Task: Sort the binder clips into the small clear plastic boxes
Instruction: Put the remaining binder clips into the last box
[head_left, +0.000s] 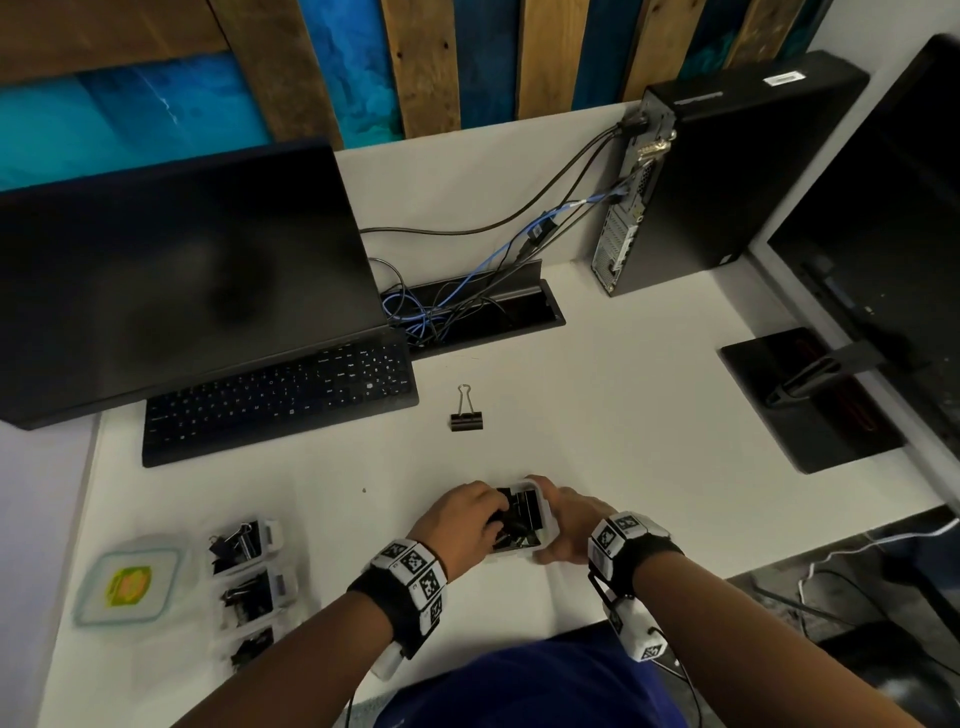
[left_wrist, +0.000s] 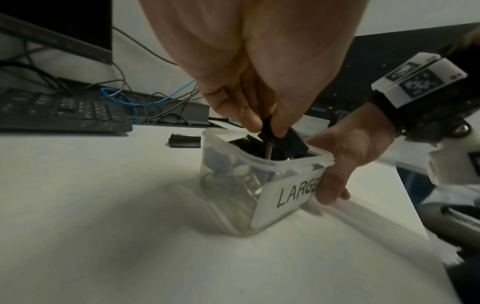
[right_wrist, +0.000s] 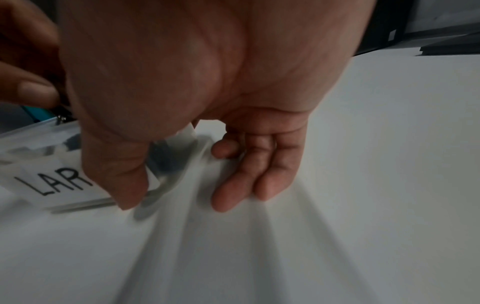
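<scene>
A small clear plastic box labelled LARGE stands near the table's front edge, with several black binder clips inside. My left hand is over its mouth and pinches a black binder clip between thumb and fingers, at the rim. My right hand grips the box from the right, thumb across the label and fingers round the far side. One more black binder clip lies loose on the table beyond the box, also in the left wrist view.
Three more clear boxes with clips stand in a column at the front left, beside a lid. A keyboard, a monitor, a cable tray, a PC tower and a second monitor's base ring the table.
</scene>
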